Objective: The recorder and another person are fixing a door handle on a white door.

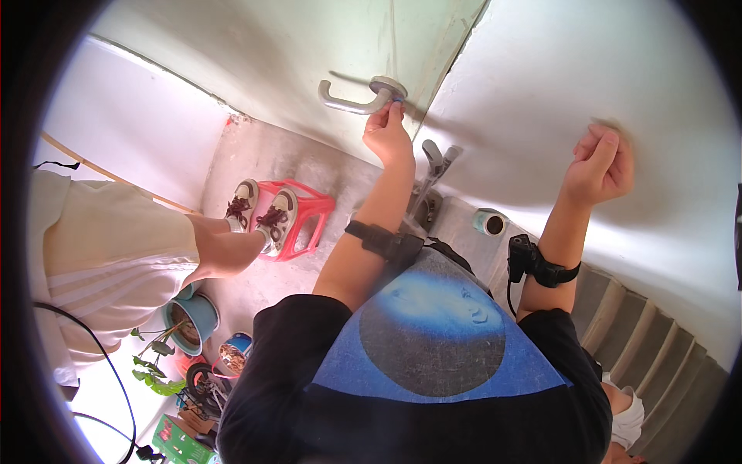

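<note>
A curved metal lever handle (353,105) with a round plate (388,87) is mounted on a pale green upright panel (278,52). Just below the plate, the thumb and fingers of my left hand (387,136) pinch a small blue thing (397,101), mostly hidden by the fingertips; what it is cannot be told. My right hand (603,165) is raised well to the right, in front of the white wall (655,87). Its fingers are curled in with the thumb over them, and no object shows in it. Dark strapped devices are on both my forearms.
Another person stands at left, their sneakers (277,217) on a red plastic stool (316,226). Long-handled items (432,165) and a cup with dark contents (490,223) are by the wall. Stairs (637,342) with another person lie lower right; potted plants (191,325) lower left.
</note>
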The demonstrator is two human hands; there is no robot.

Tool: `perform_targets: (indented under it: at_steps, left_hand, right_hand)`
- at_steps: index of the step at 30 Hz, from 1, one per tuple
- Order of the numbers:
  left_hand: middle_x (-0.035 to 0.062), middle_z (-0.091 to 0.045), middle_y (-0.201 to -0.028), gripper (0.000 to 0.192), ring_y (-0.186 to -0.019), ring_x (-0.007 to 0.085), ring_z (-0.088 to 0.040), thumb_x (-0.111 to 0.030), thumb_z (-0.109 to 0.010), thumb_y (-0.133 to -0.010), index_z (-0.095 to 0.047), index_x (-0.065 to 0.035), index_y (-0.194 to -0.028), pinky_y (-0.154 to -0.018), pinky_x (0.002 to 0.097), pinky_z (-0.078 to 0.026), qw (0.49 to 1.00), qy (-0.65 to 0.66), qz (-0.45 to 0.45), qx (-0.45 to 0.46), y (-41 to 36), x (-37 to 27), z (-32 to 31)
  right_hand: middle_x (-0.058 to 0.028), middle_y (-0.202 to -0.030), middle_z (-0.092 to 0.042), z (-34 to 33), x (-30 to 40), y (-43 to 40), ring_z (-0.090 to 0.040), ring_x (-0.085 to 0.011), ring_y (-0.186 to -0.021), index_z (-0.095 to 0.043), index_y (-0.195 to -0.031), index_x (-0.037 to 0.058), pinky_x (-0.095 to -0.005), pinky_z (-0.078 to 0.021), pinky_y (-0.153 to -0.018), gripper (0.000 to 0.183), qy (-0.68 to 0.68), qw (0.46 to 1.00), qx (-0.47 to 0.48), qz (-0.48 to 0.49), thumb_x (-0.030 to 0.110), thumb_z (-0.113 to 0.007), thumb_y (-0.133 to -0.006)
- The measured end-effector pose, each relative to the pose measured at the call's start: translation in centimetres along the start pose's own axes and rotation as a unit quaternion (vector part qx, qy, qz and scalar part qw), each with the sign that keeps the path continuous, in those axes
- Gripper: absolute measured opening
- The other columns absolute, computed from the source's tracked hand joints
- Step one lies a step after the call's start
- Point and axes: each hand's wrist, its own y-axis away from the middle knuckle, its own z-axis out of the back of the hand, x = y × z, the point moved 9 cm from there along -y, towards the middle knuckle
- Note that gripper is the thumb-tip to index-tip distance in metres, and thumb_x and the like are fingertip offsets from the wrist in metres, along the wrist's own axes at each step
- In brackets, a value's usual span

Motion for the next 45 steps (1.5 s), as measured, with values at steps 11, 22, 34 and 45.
perform_targets:
  at_steps: [11, 22, 34, 45]
  left_hand:
    - [0.0085, -0.061, -0.079, 0.01, -0.072, 0.013, -0.059, -0.002, -0.058, -0.078, -0.056, 0.0052, -0.085, -0.068, 0.0226, -0.047, 1.0, 0.005, -0.004, 0.025, -0.2, 0.5, -0.3]
    - [0.0105, -0.061, -0.079, 0.008, -0.071, 0.0138, -0.059, 0.0, -0.058, -0.078, -0.056, 0.0065, -0.082, -0.068, 0.0223, -0.049, 0.999, 0.043, 0.019, 0.003, 0.5, 0.2, -0.3]
    - [0.0083, -0.06, -0.081, 0.008, -0.074, 0.0125, -0.058, -0.002, -0.057, -0.079, -0.054, 0.0026, -0.085, -0.068, 0.0223, -0.047, 0.997, 0.061, 0.042, 0.008, 0.8, 0.2, -0.5]
    - [0.0085, -0.062, -0.075, 0.008, -0.069, 0.0121, -0.059, -0.003, -0.058, -0.078, -0.055, 0.0043, -0.082, -0.063, 0.0231, -0.047, 1.0, -0.003, 0.02, -0.013, 1.0, -0.4, -0.3]
  right_hand:
    - [-0.0013, -0.047, -0.047, 0.4, 0.2, 0.0, -0.036, -0.0047, -0.039, -0.058, -0.066, -0.0042, -0.017, -0.0276, -0.036, 0.019, 0.017, 1.0, -0.017, -0.001, 0.001, -0.045, -0.079]
    - [-0.0019, -0.049, -0.048, 0.7, 0.7, -0.1, -0.037, -0.0045, -0.04, -0.059, -0.069, -0.0048, -0.0169, -0.0292, -0.037, 0.017, -0.002, 1.0, 0.019, 0.02, 0.001, -0.047, -0.081]
    - [-0.0028, -0.051, -0.049, 0.6, 1.4, -0.3, -0.035, -0.0039, -0.039, -0.058, -0.069, -0.005, -0.0168, -0.0261, -0.036, 0.016, -0.004, 0.998, 0.015, 0.062, -0.001, -0.046, -0.079]
    - [-0.0019, -0.05, -0.049, 0.8, 1.2, -0.2, -0.038, -0.0041, -0.04, -0.058, -0.068, -0.0043, -0.0165, -0.0288, -0.037, 0.017, 0.015, 0.999, 0.01, 0.029, 0.0, -0.047, -0.08]
